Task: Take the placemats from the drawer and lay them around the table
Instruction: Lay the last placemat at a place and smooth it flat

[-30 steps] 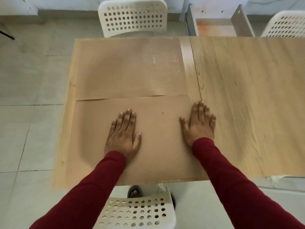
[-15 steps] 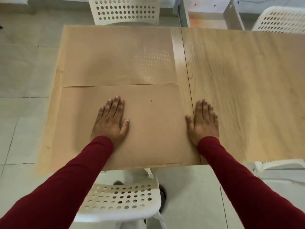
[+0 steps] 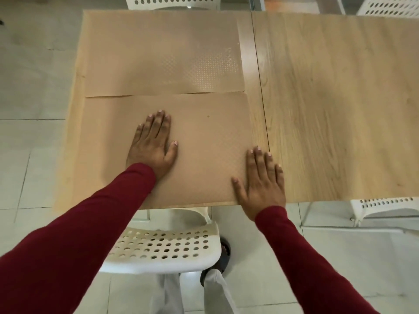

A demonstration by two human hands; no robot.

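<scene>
Left hand (image 3: pixel 152 145) flat, fingers straight, pressing middle of near placemat (image 3: pixel 204 150). Right hand (image 3: pixel 260 177) flat, fingers straight, over near placemat's right edge onto table (image 3: pixel 340 98). Far placemat (image 3: pixel 158 53) just beyond near placemat.

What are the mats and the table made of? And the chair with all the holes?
The near placemat and the far placemat look like thin tan plastic or vinyl: flat, with a fine embossed dot pattern that catches light. The table shows pale wood grain with a matte finish, perhaps laminate. The chair looks like moulded white plastic, smooth and punched with round holes.
</scene>
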